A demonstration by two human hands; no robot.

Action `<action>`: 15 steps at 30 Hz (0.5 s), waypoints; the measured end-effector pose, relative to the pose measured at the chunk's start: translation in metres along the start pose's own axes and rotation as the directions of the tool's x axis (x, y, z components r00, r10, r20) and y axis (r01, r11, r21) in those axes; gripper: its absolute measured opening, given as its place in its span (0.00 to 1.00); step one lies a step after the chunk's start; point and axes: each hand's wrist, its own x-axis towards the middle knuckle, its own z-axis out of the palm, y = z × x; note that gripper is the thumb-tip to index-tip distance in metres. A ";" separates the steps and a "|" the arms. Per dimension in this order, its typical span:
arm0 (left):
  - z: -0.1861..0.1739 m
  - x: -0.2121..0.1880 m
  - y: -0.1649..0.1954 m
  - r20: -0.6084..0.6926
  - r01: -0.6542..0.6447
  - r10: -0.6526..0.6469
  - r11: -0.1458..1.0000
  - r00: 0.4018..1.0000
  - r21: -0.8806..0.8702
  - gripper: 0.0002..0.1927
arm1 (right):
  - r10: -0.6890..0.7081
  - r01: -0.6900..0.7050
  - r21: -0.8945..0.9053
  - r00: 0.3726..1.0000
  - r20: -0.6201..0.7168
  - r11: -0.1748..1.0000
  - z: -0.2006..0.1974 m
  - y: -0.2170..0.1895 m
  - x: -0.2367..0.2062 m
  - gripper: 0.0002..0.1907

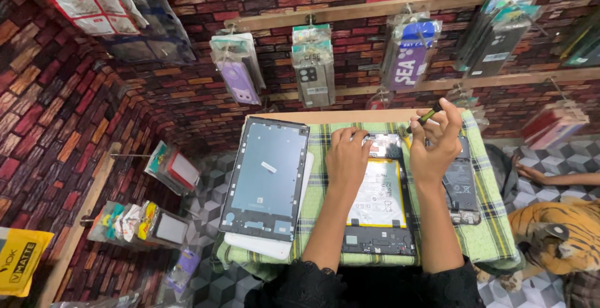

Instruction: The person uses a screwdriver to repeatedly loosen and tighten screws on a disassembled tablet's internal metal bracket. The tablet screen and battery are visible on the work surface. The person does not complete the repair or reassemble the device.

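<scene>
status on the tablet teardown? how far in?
Done: the back cover is off and lies to the left on the checked cloth. The opened tablet shows its battery and boards. In hand: the left hand presses on the tablet's top edge; the right hand holds a small screwdriver above it. Left: battery and lower board are not yet removed.

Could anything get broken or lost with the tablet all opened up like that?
Maybe. The right hand holds a thin dark screwdriver just above the opened tablet with the pale yellow battery; a slip could poke the battery. The left hand presses on the small parts at the top, so pushing too hard might bend them. The grey tablet back cover lies near the edge of the green checked cloth and could slide off.
</scene>
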 end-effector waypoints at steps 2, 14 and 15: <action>0.000 -0.002 -0.004 0.001 0.024 -0.024 0.999 1.000 -0.037 0.11 | 0.011 -0.011 -0.002 1.000 0.021 1.000 0.000 0.000 0.000 0.32; 0.001 -0.003 -0.009 -0.013 0.050 -0.051 0.993 0.999 -0.109 0.09 | -0.036 0.037 -0.014 0.999 0.030 0.999 0.003 -0.001 -0.003 0.31; 0.002 -0.003 -0.009 -0.011 0.051 -0.052 0.993 0.999 -0.109 0.09 | -0.038 0.039 -0.015 0.999 0.032 0.999 0.004 0.000 -0.003 0.31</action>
